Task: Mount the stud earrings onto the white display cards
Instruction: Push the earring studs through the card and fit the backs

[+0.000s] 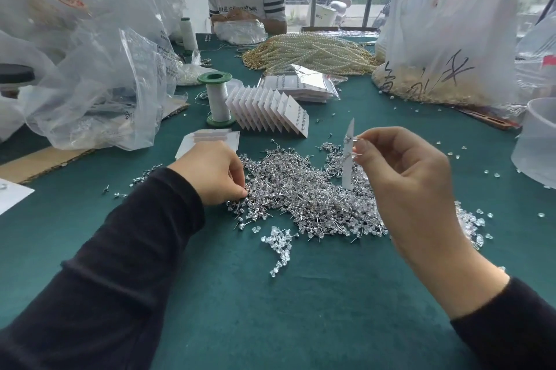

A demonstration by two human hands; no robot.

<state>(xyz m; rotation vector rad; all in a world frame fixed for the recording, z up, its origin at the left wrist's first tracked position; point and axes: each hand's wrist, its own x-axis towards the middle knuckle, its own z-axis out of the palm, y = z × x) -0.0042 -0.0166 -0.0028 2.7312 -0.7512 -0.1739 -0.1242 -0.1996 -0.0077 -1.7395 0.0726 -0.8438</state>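
Note:
A big heap of silver stud earrings [301, 189] lies on the green table [270, 294], with clear plastic backs [278, 244] scattered along its near edge. My left hand [215, 172] rests at the heap's left side, fingertips pinched down among the studs. My right hand [403, 171] holds a white display card [349, 153] upright and edge-on above the heap; a few studs poke through the card near my fingertips. Blank cards [207, 137] lie flat behind my left hand. A fanned row of filled cards [270, 112] stands further back.
A green-ended thread spool [217, 98] stands left of the filled cards. Bagged cards [304, 85] and pearl strands [313, 52] lie behind. Plastic bags [99, 74] crowd the left, a large bag [451, 38] and a clear tub [538, 144] the right. A person sits opposite.

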